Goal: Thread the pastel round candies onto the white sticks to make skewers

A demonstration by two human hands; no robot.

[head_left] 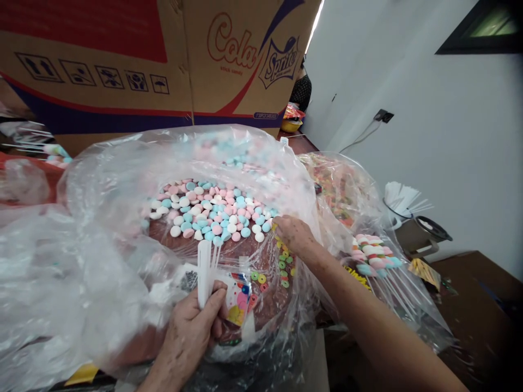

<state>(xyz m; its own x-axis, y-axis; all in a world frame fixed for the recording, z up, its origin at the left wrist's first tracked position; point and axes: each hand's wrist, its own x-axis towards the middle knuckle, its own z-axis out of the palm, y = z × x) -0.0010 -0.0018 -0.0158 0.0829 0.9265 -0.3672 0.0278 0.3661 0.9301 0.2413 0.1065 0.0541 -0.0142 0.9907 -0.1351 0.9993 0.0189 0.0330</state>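
Note:
A large clear plastic bag (122, 179) lies open in front of me, holding a heap of pink, blue and white round candies (212, 212). My left hand (192, 326) grips several white sticks (204, 267) together with a small clear packet with a colourful printed label (239, 296). My right hand (294, 234) reaches into the bag at the right edge of the candy heap, fingers curled down among the candies; what they pinch is hidden. Small green and yellow ring candies (284, 267) lie just under that hand.
A big cardboard box printed "Cola" and "Sprite" (163, 60) stands behind the bag. To the right lie another bag of orange candies (339, 190), finished candy sticks in wrap (373, 253), a cup of white sticks (402, 201) and a white wall with a socket (383, 115).

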